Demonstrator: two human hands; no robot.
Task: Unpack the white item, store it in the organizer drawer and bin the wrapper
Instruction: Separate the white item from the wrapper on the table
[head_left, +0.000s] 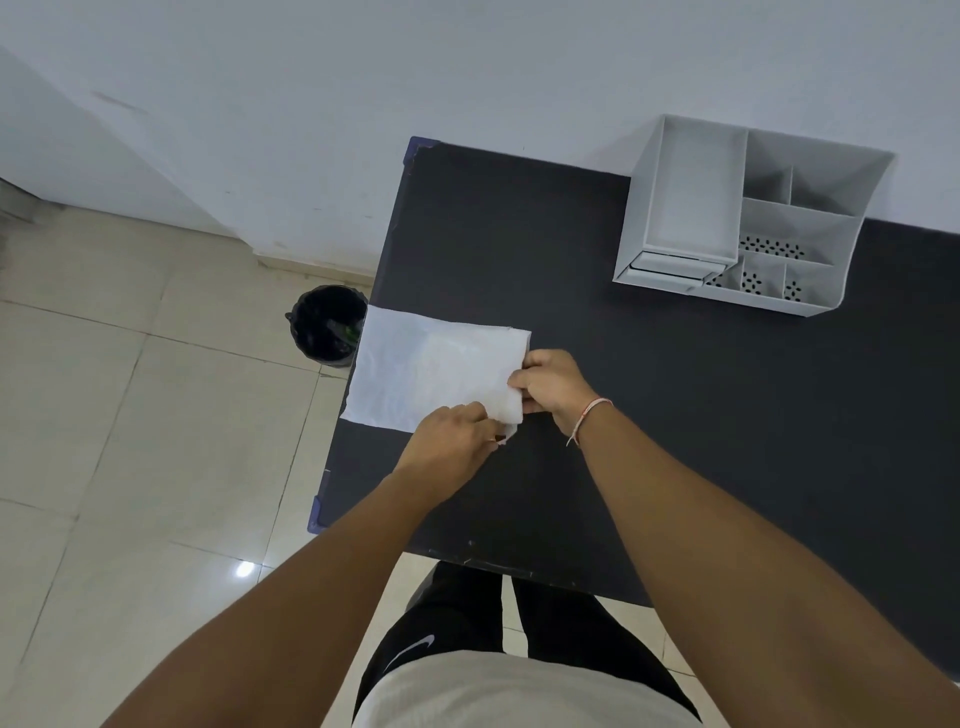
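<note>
Near edge: black shorts (415, 644) are showing a white swoosh logo, no readable text. Left hand (449, 439) is pinching the near right corner of the white packet (436, 371), grip closed on it. Right hand (553, 384) is gripping the packet's right edge, fingers curled shut. Packet is lying flat on the dark worktop (675, 415), overhanging its left edge. Bin (328, 323) is sitting on the floor just left. Organizer (748, 213) is standing at the far right, drawer (670, 267) looking shut.

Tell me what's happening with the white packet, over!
Both hands, left hand and right hand, gripping the white packet at its near-right end. Packet flat on black table, not yet unpacked. Organizer and bin unobstructed.
</note>
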